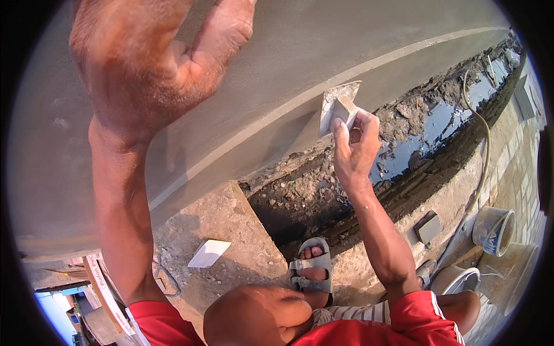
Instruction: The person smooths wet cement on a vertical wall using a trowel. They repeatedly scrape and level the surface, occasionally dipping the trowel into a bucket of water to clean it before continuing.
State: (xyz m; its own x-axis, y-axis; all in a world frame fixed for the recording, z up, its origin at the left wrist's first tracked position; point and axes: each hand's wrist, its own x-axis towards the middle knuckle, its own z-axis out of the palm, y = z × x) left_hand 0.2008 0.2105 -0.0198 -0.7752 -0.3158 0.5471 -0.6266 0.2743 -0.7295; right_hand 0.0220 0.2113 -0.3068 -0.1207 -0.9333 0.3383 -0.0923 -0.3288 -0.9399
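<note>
Left hand (147, 63) presses open-palmed against the smooth grey plastered wall (288, 63); right hand (353, 147) grips a small plaster-smeared flat steel trowel (337, 106) at the wall's pale groove line.

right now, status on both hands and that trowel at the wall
Left hand open, flat on grey plaster wall. Right hand gripping small trowel, blade against the pale groove line. Nothing between blade and wall.

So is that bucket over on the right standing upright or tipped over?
Tipped. The bucket leans on its side with its open mouth facing sideways toward the lower left, and its rim shows as an oval. Whether anything is inside, I cannot tell.
</note>
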